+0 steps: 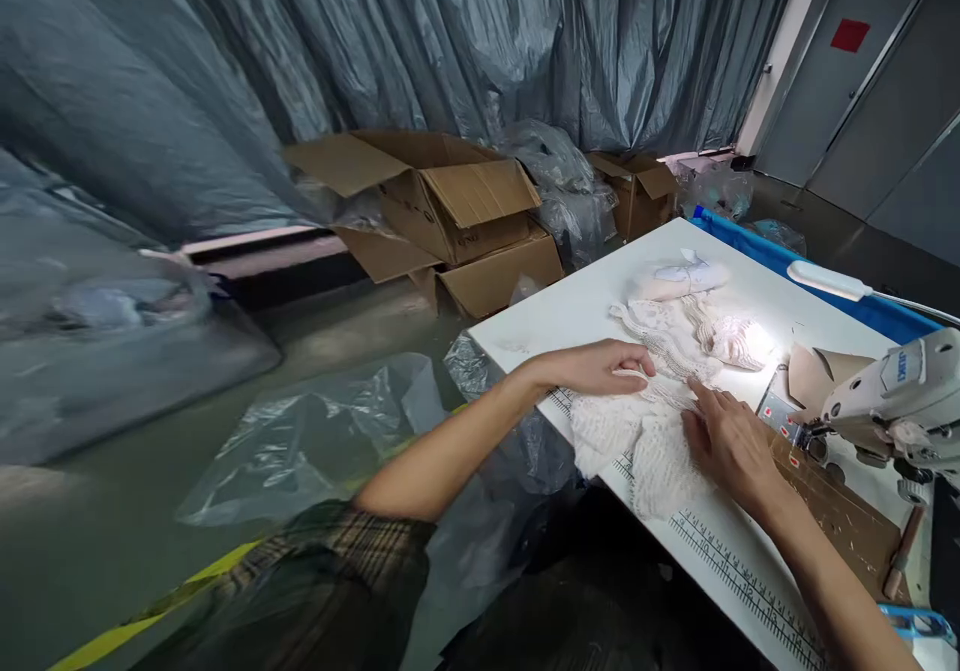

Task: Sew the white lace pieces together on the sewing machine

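Observation:
A white knitted garment (660, 441) lies across the near edge of the white table, part of it hanging over the printed ruler. My left hand (611, 365) pinches a fold of the knit between thumb and fingers. Flat on the same knit, to the right, rests my right hand (731, 441) with its fingers stretched out. Beyond the hands, more bunched white knit (667, 336) spreads toward a rolled white bundle (682, 277). A sewing machine (900, 391) stands to the right of my right hand.
The white table (555, 321) carries a lamp (829, 279) at its far right and a brown plate (844, 521) by the machine. Open cardboard boxes (457, 201) stand on the floor behind. Clear plastic sheets (315, 431) lie left of the table.

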Demonstrator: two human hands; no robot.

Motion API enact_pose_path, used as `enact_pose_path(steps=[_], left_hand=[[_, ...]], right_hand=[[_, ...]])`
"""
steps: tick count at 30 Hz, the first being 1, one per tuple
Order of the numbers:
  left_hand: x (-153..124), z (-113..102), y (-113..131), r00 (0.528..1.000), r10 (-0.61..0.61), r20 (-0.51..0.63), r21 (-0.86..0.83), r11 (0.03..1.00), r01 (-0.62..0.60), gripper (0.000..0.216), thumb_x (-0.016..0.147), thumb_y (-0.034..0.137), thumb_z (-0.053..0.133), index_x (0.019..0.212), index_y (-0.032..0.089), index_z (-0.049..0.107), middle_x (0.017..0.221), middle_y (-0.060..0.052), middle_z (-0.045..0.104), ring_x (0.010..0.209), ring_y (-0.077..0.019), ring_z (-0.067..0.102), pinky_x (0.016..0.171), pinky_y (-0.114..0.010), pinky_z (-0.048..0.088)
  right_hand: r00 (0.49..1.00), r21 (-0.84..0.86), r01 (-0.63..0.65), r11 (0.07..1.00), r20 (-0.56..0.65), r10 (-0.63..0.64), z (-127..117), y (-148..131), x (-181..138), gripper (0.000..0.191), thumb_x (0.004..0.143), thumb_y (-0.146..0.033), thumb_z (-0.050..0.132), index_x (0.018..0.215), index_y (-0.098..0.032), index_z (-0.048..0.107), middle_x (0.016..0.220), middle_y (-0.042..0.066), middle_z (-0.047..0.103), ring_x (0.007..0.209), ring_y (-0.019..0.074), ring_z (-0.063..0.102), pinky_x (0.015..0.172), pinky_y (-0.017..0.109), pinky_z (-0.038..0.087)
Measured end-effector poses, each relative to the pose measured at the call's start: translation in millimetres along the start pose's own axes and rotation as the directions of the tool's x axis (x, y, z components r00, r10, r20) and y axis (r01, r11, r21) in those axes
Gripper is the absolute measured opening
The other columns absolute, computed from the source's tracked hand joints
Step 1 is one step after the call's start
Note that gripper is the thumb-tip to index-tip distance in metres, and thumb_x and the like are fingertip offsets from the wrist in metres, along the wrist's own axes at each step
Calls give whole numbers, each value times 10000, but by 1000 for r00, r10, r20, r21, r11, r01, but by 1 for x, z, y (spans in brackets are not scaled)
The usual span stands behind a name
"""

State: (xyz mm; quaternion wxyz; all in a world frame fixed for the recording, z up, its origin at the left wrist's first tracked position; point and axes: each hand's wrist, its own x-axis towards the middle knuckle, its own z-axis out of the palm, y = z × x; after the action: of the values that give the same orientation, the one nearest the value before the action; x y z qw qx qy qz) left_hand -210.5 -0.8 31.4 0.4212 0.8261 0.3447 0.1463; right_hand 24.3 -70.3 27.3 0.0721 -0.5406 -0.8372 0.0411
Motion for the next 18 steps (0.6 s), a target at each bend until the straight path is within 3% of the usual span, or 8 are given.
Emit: enact_pose_path(steps=[5,10,12,14,18], left_hand=[[-5,-43,-10,995,-102,-11,64,993,103,311,859,432,549,956,150,637,936,-38,677,808,-139,594,721,-215,431],[-4,-61,-16,981,-93,-173,303,942,142,265,880,391,547,988,175,656,948,-27,691,851,-166,614,745,-237,417],[-4,-55,-17,956,-43,-290,451,875,176,287,904,410,552,1015,166,655,1001,-60,678,911,-205,613,776,-273,425],[-6,-41,-16,922,85,-379,581,797,165,304,951,416,519,1020,153,655,1076,-97,652,965,-231,601,826,-319,432],[-16,2,-6,869,361,-338,684,729,-37,345,1015,429,450,1036,151,653,1069,-96,654,928,-204,599,842,-333,443]], right_hand=[[992,38,-79,996,103,75,-9,-25,42,409,982,-279,413,1365,-173,515,1166,114,680,1011,246,654,770,332,489],[989,57,-132,990,-53,135,-13,-21,65,346,987,-334,427,1251,-219,619,1131,92,664,1058,244,606,800,331,474],[993,3,-97,995,-71,97,-13,-15,70,318,963,-322,470,1204,-219,651,1161,105,651,1081,264,572,856,367,461],[998,-38,-59,998,-31,58,-10,-8,73,307,922,-335,540,1180,-220,661,1197,113,635,1081,278,555,878,401,453],[999,-37,-43,998,-4,43,-3,4,73,466,860,-388,612,1300,-236,588,1289,128,583,1118,305,523,864,431,454]])
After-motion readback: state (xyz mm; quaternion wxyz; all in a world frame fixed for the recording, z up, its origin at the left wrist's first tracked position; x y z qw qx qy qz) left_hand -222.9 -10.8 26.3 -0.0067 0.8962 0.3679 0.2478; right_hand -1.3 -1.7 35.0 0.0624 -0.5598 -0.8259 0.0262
